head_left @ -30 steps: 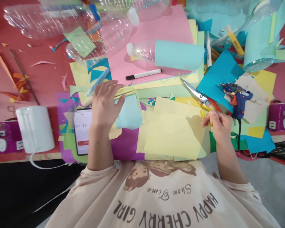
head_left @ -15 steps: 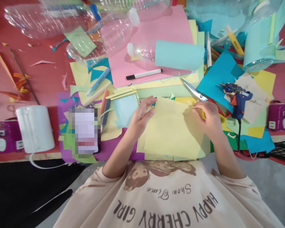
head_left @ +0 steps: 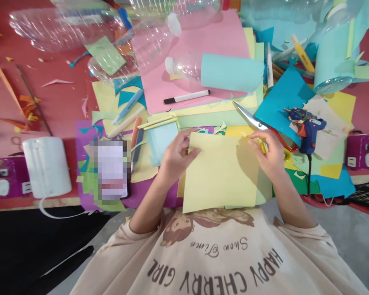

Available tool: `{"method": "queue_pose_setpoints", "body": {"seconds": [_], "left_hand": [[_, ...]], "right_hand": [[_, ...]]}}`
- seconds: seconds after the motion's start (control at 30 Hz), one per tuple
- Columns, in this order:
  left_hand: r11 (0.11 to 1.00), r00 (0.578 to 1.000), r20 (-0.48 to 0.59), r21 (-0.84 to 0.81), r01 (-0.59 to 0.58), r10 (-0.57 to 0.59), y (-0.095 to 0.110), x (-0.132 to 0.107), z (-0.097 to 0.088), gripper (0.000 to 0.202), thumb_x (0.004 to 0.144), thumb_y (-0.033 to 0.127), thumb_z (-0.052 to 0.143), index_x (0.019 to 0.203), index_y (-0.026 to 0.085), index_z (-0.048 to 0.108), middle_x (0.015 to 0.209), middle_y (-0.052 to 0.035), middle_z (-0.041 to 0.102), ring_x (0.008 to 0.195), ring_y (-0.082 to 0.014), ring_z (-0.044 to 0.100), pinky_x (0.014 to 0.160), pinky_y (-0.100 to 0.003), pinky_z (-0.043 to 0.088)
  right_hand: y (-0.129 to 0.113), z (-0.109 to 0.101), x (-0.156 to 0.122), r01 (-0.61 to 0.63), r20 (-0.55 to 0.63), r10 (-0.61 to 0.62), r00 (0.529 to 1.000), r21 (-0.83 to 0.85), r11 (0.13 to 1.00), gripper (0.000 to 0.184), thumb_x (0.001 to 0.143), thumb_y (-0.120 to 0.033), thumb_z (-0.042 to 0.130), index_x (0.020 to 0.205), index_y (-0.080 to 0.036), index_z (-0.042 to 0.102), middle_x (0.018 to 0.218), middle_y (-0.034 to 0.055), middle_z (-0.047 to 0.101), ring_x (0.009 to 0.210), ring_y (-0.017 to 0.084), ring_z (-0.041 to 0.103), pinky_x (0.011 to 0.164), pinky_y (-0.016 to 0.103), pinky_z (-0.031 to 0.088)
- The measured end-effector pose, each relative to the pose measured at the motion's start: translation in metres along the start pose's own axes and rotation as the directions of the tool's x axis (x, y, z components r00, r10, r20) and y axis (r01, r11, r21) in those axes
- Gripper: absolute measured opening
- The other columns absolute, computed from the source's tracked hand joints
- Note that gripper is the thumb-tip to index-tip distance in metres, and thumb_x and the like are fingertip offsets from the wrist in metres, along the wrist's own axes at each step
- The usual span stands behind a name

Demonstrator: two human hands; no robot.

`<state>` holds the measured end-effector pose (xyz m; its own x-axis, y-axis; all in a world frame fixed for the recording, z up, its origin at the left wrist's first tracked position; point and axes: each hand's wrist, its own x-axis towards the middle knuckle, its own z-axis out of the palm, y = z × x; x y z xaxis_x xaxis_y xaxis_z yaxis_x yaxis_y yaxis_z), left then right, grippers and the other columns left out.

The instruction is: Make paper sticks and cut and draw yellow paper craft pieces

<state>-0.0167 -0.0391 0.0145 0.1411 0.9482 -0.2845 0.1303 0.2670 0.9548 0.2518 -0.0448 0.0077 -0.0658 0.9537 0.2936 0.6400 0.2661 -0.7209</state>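
A pale yellow sheet of paper (head_left: 223, 172) lies in front of me, its lower edge reaching my shirt. My left hand (head_left: 178, 157) grips its left side near the upper corner, thumb on top and fingers curled at the edge. At the upper right corner, my right hand (head_left: 269, 153) pinches the sheet between thumb and forefinger. Beside the right hand lie scissors (head_left: 254, 119) with red handles, blades pointing up and left. More coloured paper lies beneath the sheet, largely hidden by it.
A bottle wrapped in light blue paper (head_left: 232, 71) and a black-capped marker (head_left: 187, 97) lie beyond the sheet. A blue glue gun (head_left: 310, 133) rests at right. At left are a phone (head_left: 112, 170) and a white case (head_left: 47, 167). Clear plastic bottles (head_left: 153, 41) crowd the back.
The yellow sheet has turned and shifted slightly left, its lower left corner now nearer my shirt. My left hand has moved left and closed on its edge. The right hand has barely moved.
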Motion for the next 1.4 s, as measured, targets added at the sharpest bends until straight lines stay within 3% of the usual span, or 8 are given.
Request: {"method": "queue_pose_setpoints", "body": {"seconds": [0.27, 0.43, 0.53, 0.63, 0.77, 1.0, 1.2, 1.4], "left_hand": [[0.994, 0.993, -0.116, 0.106, 0.004, 0.009, -0.008, 0.015, -0.034, 0.054, 0.073, 0.031, 0.068, 0.122, 0.018, 0.049, 0.083, -0.0033, 0.072, 0.072, -0.017, 0.071, 0.063, -0.028, 0.059], [0.772, 0.876, -0.23, 0.597, -0.218, 0.425, -0.009, 0.004, -0.036, 0.047, 0.081, 0.029, 0.063, 0.126, 0.022, 0.052, 0.131, -0.0122, 0.059, 0.121, -0.0254, 0.058, 0.088, -0.038, 0.057], [0.558, 0.812, -0.046, 0.75, -0.357, 0.581, -0.007, -0.008, -0.025, 0.033, 0.092, 0.024, 0.052, 0.125, 0.024, 0.055, 0.131, -0.0093, 0.06, 0.125, -0.0223, 0.055, 0.103, -0.042, 0.048], [0.391, 0.816, 0.348, 0.746, -0.539, 0.462, -0.011, -0.019, -0.004, 0.037, 0.094, 0.035, 0.051, 0.13, 0.022, 0.053, 0.139, -0.0111, 0.056, 0.13, -0.0243, 0.052, 0.105, -0.042, 0.047], [0.251, 0.778, 0.539, 0.744, -0.62, 0.322, -0.02, -0.026, 0.023, 0.053, 0.094, 0.047, 0.046, 0.142, 0.023, 0.043, 0.151, -0.0111, 0.042, 0.139, -0.0287, 0.041, 0.115, -0.052, 0.031], [0.233, 0.811, 0.492, 0.788, -0.569, 0.316, -0.026, -0.026, 0.036, 0.06, 0.094, 0.039, 0.048, 0.143, 0.006, 0.036, 0.152, -0.0203, 0.036, 0.141, -0.0276, 0.038, 0.115, -0.045, 0.033], [0.243, 0.875, 0.364, 0.861, -0.447, 0.319, -0.026, -0.025, 0.038, 0.063, 0.09, 0.052, 0.05, 0.142, 0.017, 0.041, 0.153, -0.0188, 0.037, 0.141, -0.0366, 0.036, 0.112, -0.062, 0.027], [0.284, 0.852, 0.303, 0.849, -0.445, 0.428, -0.029, -0.024, 0.038, 0.058, 0.089, 0.054, 0.05, 0.131, 0.013, 0.052, 0.136, -0.0204, 0.054, 0.126, -0.0333, 0.052, 0.109, -0.055, 0.035]], "right_hand": [[0.01, -0.023, -0.005, -0.198, -0.037, 0.199, 0.979, 0.025, 0.98, 0.033, 0.094, -0.034, 0.05, 0.065, -0.022, 0.058, 0.062, -0.0004, 0.062, 0.061, 0.014, 0.06, 0.063, 0.029, 0.048], [0.006, -0.029, 0.001, -0.047, -0.007, 0.047, 0.999, -0.031, 0.998, 0.033, 0.089, -0.036, 0.058, 0.06, -0.022, 0.059, 0.061, 0.0003, 0.064, 0.056, 0.015, 0.061, 0.058, 0.03, 0.049], [-0.001, -0.026, 0.012, 0.08, 0.082, -0.075, 0.994, -0.065, 0.995, 0.021, 0.088, -0.04, 0.058, 0.091, -0.022, 0.068, 0.102, 0.0082, 0.072, 0.099, 0.025, 0.067, 0.084, 0.041, 0.054], [-0.011, -0.013, 0.028, 0.192, 0.237, -0.156, 0.959, -0.141, 0.971, 0.028, 0.092, -0.036, 0.054, 0.114, -0.021, 0.063, 0.113, 0.0099, 0.069, 0.109, 0.025, 0.063, 0.095, 0.045, 0.052], [-0.019, 0.017, 0.047, 0.327, 0.467, -0.182, 0.865, -0.251, 0.911, 0.041, 0.095, -0.03, 0.049, 0.132, -0.014, 0.053, 0.13, 0.0153, 0.061, 0.123, 0.028, 0.054, 0.106, 0.047, 0.045], [-0.02, 0.042, 0.047, 0.359, 0.562, -0.141, 0.815, -0.3, 0.884, 0.041, 0.094, -0.027, 0.048, 0.132, -0.012, 0.053, 0.142, 0.0171, 0.05, 0.136, 0.03, 0.042, 0.113, 0.05, 0.038], [-0.023, 0.036, 0.042, 0.362, 0.521, -0.178, 0.835, -0.276, 0.89, 0.037, 0.095, -0.027, 0.048, 0.127, -0.012, 0.058, 0.135, 0.0157, 0.057, 0.129, 0.028, 0.05, 0.109, 0.048, 0.043], [-0.028, 0.03, 0.028, 0.415, 0.468, -0.264, 0.844, -0.256, 0.873, 0.035, 0.096, -0.026, 0.045, 0.125, -0.012, 0.059, 0.129, 0.0143, 0.063, 0.123, 0.026, 0.056, 0.108, 0.048, 0.044]]}}
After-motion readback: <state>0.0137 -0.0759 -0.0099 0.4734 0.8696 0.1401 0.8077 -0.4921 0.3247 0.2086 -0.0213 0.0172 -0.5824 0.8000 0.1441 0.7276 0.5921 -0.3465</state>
